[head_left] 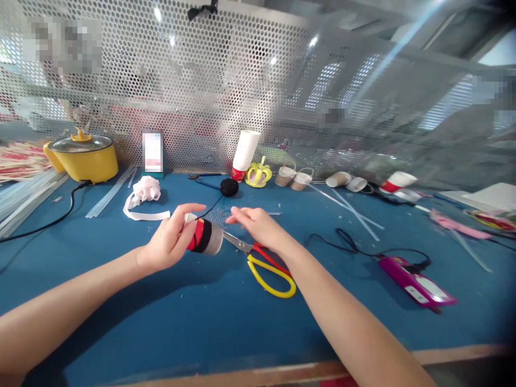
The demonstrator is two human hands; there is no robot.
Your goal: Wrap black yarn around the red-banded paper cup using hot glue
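My left hand (167, 242) grips a paper cup (203, 236) lying sideways above the blue table (201, 317); the cup is white, red and grey with a black band of yarn around it. A black thread runs from the cup up to a black yarn ball (229, 186). My right hand (256, 226) hovers just right of the cup with fingers spread, holding nothing, over the blades of yellow-and-red scissors (268, 266) that lie on the table.
A yellow electric pot (84, 156) stands back left with its cord. A stack of paper cups (244, 153), a yellow crown shape (258, 174), tipped cups (346, 180), a white ribbon flower (145, 191), glue sticks (113, 193) and a magenta glue gun (415, 282) lie around. A perforated metal screen (201, 80) backs the table.
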